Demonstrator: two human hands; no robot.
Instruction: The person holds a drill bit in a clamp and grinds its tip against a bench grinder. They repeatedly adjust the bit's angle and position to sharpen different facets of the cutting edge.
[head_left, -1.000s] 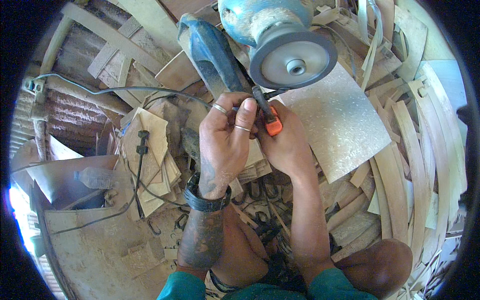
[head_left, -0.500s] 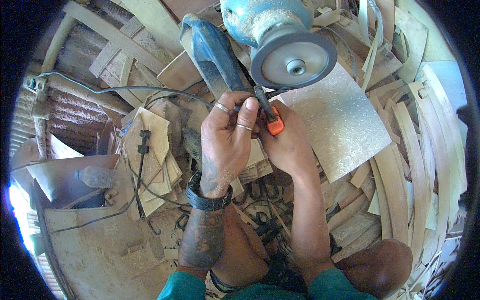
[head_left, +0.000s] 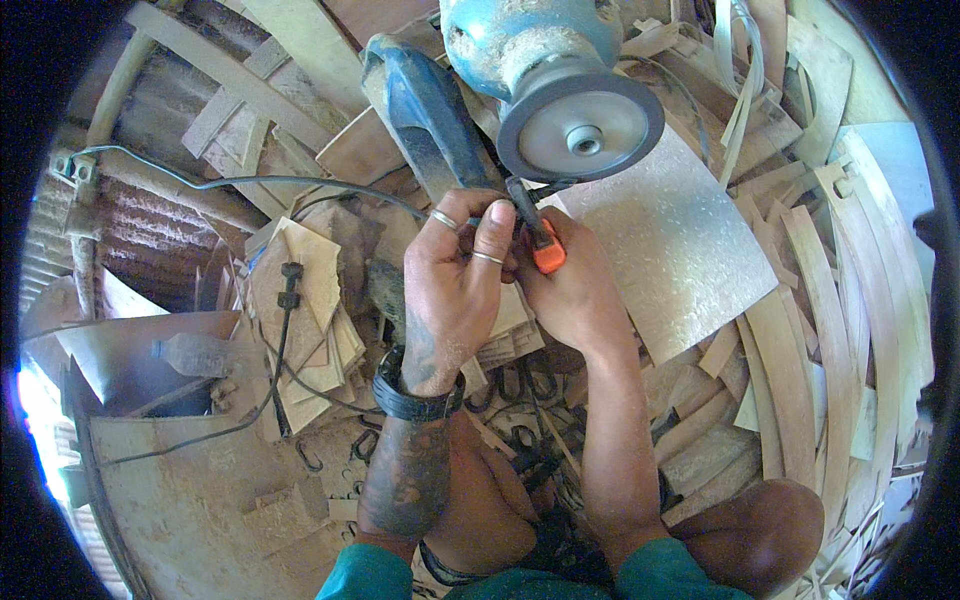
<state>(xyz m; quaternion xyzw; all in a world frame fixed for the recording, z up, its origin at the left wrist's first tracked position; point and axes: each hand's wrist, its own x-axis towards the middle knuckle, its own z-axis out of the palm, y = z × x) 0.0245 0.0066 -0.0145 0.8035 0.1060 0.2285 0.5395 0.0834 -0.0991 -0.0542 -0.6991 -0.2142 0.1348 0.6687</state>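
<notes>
A blue disc grinder [head_left: 520, 50] lies at the top with its grey round disc [head_left: 582, 137] facing me. My right hand [head_left: 575, 295] grips an orange-handled tool [head_left: 547, 255] whose dark tip reaches up to the disc's lower left edge. My left hand [head_left: 455, 285], with two rings and a black wristband, closes over the same tool and the right hand's fingers from the left. What sits under my fingers at the tool's tip is hidden.
A speckled grey metal sheet [head_left: 670, 250] lies right of the hands. Curved wood strips [head_left: 840, 300] pile up on the right. Stacked wood pieces [head_left: 305, 310], a black cable [head_left: 285, 330] and a clear plastic bottle [head_left: 195, 352] lie left. Metal hooks [head_left: 310, 460] lie on the dusty floor.
Both hands stay closed on the tool at the disc's edge; only a slight shift of the view is visible.
</notes>
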